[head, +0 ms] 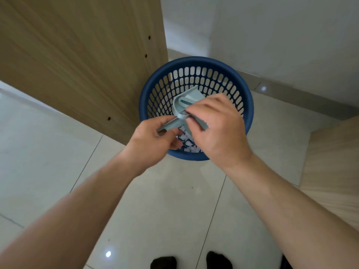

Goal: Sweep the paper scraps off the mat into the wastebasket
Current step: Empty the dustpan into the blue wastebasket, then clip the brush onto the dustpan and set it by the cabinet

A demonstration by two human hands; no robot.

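Note:
A round blue wastebasket (246,101) with slotted walls stands on the tiled floor, and white paper scraps (187,142) lie at its bottom. Over its opening I hold a small pale blue dustpan (186,100) and a matching brush. My left hand (153,138) grips a pale blue handle (170,125) that points to the lower left. My right hand (215,127) is closed on the other pale blue piece beside the dustpan. Both hands hang above the near half of the basket. The mat is out of view.
A light wooden panel (81,61) with small drilled holes rises on the left, touching the basket's side. Another wooden surface (334,167) stands at the right. White walls meet behind the basket. My dark-socked feet (190,262) stand on the tiles at the bottom edge.

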